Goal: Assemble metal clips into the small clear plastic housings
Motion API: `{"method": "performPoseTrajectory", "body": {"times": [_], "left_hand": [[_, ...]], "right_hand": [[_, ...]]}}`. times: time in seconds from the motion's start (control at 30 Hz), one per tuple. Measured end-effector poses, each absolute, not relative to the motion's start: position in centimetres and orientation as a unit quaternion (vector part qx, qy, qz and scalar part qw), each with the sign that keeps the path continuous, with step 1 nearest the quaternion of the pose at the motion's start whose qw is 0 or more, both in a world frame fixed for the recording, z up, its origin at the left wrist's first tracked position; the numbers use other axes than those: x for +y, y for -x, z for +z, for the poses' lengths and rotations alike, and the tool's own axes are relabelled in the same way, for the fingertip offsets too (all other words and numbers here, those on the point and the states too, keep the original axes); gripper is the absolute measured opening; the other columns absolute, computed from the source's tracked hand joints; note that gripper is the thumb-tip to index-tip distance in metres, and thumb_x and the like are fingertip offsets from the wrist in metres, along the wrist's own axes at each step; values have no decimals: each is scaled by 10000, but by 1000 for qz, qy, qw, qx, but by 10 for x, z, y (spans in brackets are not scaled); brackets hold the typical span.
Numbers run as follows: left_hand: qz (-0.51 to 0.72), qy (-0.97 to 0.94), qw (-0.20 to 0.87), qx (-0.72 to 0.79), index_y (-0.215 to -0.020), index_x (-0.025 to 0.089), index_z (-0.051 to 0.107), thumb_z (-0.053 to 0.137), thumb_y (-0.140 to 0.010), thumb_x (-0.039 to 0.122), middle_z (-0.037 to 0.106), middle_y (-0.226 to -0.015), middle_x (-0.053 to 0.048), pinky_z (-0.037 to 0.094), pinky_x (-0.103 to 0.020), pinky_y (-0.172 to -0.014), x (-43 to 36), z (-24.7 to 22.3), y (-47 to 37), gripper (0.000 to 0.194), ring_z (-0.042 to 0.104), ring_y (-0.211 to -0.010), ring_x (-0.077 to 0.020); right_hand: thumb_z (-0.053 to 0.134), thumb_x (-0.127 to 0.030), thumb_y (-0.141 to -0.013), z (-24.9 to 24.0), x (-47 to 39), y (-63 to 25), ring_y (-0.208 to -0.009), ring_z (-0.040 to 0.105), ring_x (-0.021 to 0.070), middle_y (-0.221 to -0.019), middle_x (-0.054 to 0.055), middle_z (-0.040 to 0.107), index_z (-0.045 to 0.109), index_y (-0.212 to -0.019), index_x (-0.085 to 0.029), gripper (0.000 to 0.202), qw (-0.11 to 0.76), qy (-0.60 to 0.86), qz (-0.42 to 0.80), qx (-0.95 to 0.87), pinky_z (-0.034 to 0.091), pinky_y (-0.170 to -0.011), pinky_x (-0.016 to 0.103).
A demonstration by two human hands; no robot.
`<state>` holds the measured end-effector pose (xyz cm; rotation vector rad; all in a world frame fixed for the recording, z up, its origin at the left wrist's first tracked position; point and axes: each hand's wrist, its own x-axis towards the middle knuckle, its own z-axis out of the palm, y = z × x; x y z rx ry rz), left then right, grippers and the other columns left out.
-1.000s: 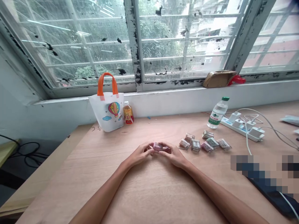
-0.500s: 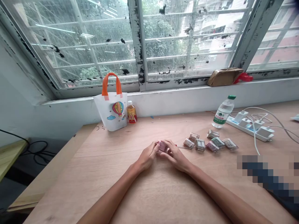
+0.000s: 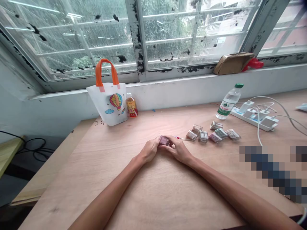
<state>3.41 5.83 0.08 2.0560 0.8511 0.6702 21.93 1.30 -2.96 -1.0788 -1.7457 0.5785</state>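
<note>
Near the middle of the wooden table (image 3: 134,185), a small purple translucent block (image 3: 164,140) is held between both hands. My left hand (image 3: 150,150) grips its left side, fingers closed on it. On the block's right side, my right hand (image 3: 177,149) has its thumb and fingers closed round it. Just beyond my right hand lies a screwdriver (image 3: 184,138) with a red and white handle and a thin metal shaft, its handle partly hidden by the fingers. Several similar clear, green and purple blocks (image 3: 203,136) lie in a loose group to the right.
A white bag (image 3: 109,108) with orange handles and an amber drink bottle (image 3: 131,106) stand at the back left. Back right are a water bottle (image 3: 227,103) and a white power strip (image 3: 254,119) with cables. A pixelated area covers the right edge.
The camera view has shifted, so the table objects appear higher in the picture. Between my hands the purple block shows more fully, and more of the screwdriver's handle is visible.
</note>
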Motion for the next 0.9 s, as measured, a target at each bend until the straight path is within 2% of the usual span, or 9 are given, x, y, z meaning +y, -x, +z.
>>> {"method": "performPoseTrajectory", "body": {"times": [0.13,0.23,0.37,0.47,0.6,0.77,0.9], "left_hand": [[262,-825,326,380,-1152,219,627,258,-1064,491,716,-1124,-51,457,-334,-938,58,3,-34,467,651,-1021,-234],[239,-841,280,397,-1109,236,620,304,-1057,504,717,-1091,-46,448,-339,-896,60,4,-31,417,656,-993,-240],[236,-837,293,397,-1123,227,621,321,-1048,533,715,-1159,-58,450,-342,-903,65,3,-31,435,656,-1049,-246],[236,-833,302,399,-1114,223,629,355,-1030,565,724,-1135,-52,456,-340,-898,67,1,-30,446,657,-1028,-245],[227,-850,296,372,-1098,227,614,372,-1018,602,730,-1064,-38,462,-336,-859,65,2,-29,453,662,-958,-238],[230,-867,261,358,-1090,219,585,325,-1052,526,710,-1077,-71,453,-372,-913,58,5,-31,404,651,-986,-251],[258,-855,301,334,-1071,218,599,289,-1066,487,705,-1099,-80,457,-373,-960,54,8,-34,412,644,-1030,-243]], "right_hand": [[665,-413,-946,-32,15,-219,-1055,681,264,-1249,124,710,617,-1325,-204,436,491,448,224,-712,543,-938,418],[666,-411,-947,-33,17,-220,-1028,682,255,-1228,123,714,616,-1324,-198,436,484,437,245,-717,540,-913,397],[662,-411,-948,-29,17,-222,-946,673,233,-1157,112,724,626,-1289,-184,411,478,436,271,-712,525,-866,372],[654,-433,-947,-25,16,-224,-873,650,210,-1072,89,720,628,-1235,-181,384,474,435,298,-705,510,-810,349],[585,-480,-977,-22,15,-230,-697,588,152,-890,27,656,546,-1225,-171,398,484,408,425,-647,476,-655,289],[539,-507,-999,-20,15,-233,-666,546,128,-849,2,594,586,-1249,-173,419,461,389,450,-658,442,-625,265],[515,-517,-1009,-20,15,-234,-674,545,135,-852,8,603,590,-1305,-184,452,446,383,442,-678,444,-631,269]]}}
